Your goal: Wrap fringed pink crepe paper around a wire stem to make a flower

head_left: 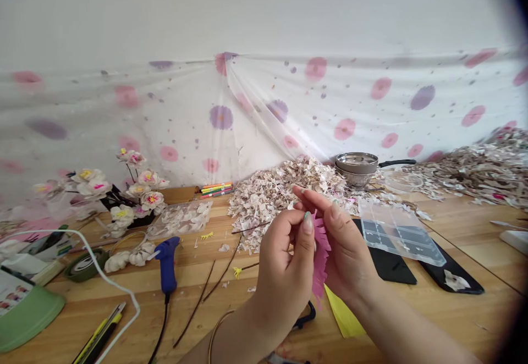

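Two bare hands above a wooden desk [466, 320], seen from the head. The left hand [284, 259] presses its thumb onto the bent index finger, a closed grip that has hold of a fringed pink strip [319, 268] near the upper end. The strip hangs between the two palms. The right hand [346, 243] is raised just beside it, fingers nearly straight and thumb tip near the strip's top; whether this grip also has hold of the strip cannot be told (the left hand hides part of the contact).

Below, yellow paper [345, 319] lies on the desk, partly covered by the right forearm. To the left are thin stems [201, 293], a yellow tuft [237, 272] on a stem's end, a blue glue gun [167, 265] and, nearer the viewer, a cutter [99, 334]. Farther back stand pale flowers [93, 184] with pink and yellow centres; pens [216, 189] lie to their right. Behind the hands rises a heap of scraps [280, 188], beside a metal pan [357, 163]. At right, a clear box [404, 235] lies partly over dark slabs [391, 265].
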A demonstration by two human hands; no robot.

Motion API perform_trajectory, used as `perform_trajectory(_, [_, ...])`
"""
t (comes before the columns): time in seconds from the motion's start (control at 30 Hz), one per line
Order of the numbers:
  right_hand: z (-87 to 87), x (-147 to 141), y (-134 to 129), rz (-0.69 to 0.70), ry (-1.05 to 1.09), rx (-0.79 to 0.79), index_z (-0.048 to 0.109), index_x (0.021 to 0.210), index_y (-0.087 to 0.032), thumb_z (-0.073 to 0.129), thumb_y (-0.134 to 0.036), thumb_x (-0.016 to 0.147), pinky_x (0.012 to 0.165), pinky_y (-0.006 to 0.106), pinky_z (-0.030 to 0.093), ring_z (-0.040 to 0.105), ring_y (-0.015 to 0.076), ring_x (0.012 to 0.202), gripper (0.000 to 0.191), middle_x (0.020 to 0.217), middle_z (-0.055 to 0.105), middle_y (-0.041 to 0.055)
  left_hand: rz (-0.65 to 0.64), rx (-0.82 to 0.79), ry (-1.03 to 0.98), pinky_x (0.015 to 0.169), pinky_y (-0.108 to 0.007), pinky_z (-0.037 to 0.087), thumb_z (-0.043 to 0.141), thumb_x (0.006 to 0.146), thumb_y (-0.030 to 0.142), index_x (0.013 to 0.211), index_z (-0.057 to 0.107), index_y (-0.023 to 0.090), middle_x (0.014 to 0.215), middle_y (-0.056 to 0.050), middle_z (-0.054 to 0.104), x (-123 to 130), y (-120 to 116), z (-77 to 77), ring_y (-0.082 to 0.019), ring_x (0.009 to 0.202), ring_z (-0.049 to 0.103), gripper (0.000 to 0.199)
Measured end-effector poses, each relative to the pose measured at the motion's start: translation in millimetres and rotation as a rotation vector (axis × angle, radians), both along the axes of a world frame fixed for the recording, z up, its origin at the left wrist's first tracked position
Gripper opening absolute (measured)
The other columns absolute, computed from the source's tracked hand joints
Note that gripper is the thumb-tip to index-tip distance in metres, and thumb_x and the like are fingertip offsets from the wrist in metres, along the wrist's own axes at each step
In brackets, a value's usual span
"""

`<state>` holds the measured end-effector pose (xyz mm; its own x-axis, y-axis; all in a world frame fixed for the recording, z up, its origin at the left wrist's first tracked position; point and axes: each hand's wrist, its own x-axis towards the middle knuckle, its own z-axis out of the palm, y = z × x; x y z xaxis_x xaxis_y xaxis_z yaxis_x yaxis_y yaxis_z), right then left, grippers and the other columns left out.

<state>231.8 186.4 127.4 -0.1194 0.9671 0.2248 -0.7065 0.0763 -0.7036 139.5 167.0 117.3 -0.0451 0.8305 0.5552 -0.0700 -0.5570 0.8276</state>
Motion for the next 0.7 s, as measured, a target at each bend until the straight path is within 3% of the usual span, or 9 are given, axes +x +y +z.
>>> perform_trajectory(0.1, [-0.1,0.0,-1.8,0.012,-0.056,0.0,0.082,0.093,-0.031,0.086,-0.045,0.07,0.069,0.017,0.057,0.069,0.0118,0.083,0.027,0.113,0.077,0.0009,0.057,0.059,0.049,0.064,-0.024,0.047,0.05,0.101,0.034,0.091,0.061,0.02,0.079,-0.002,0.063,0.2,0.7,-3.3,-0.013,0.069,0.058,0.021])
perform_trajectory(0.27, [1.0,4.1,2.8,-0.068,-0.17,0.081,0.08,0.099,-0.032,0.08,-0.044,0.079,0.08,0.024,0.056,0.068,0.0148,0.094,0.024,0.11,0.077,0.0012,0.221,0.29,0.241,0.064,-0.022,0.044,0.05,0.1,0.019,0.091,0.057,0.02,0.078,0.0,0.059,-6.2,3.6,-1.9,-0.011,0.07,0.055,0.011])
perform_trajectory(0.37, [2.3,19.7,12.1,-0.266,-0.394,0.357,0.077,0.101,-0.032,0.07,-0.046,0.089,0.08,0.03,0.054,0.067,0.0168,0.093,0.02,0.104,0.076,0.0016,0.213,0.404,0.344,0.062,-0.022,0.041,0.05,0.098,0.015,0.088,0.054,0.02,0.075,0.002,0.057,-16.8,3.4,8.3,-0.01,0.067,0.052,0.012])
perform_trajectory(0.47, [4.8,39.5,19.0,-0.462,-0.725,0.669,0.072,0.09,-0.025,0.065,-0.047,0.092,0.069,0.031,0.048,0.062,0.017,0.074,0.024,0.08,0.07,0.0026,0.1,0.371,0.43,0.061,-0.023,0.041,0.048,0.099,0.016,0.086,0.054,0.02,0.073,0.002,0.057,-27.9,3.4,19.3,-0.011,0.066,0.053,0.015])
perform_trajectory(0.57, [8.7,49.8,19.0,-0.382,-0.917,0.718,0.063,0.076,-0.021,0.051,-0.055,0.097,0.054,0.03,0.038,0.049,0.0142,0.057,0.042,0.064,0.057,0.0002,0.033,0.388,0.512,0.063,-0.023,0.041,0.048,0.099,0.016,0.088,0.054,0.02,0.076,0.001,0.059,-34.7,5.6,23.8,-0.011,0.069,0.054,0.013])
perform_trajectory(0.7, [14.8,48.1,13.3,-0.258,-0.966,0.732,0.054,0.067,-0.021,0.048,-0.049,0.101,0.055,0.029,0.036,0.047,0.0133,0.057,0.044,0.061,0.051,-0.0011,-0.011,0.389,0.568,0.066,-0.024,0.042,0.048,0.099,0.017,0.089,0.054,0.02,0.079,0.0,0.06,-36.6,9.9,21.6,-0.011,0.071,0.055,0.012])
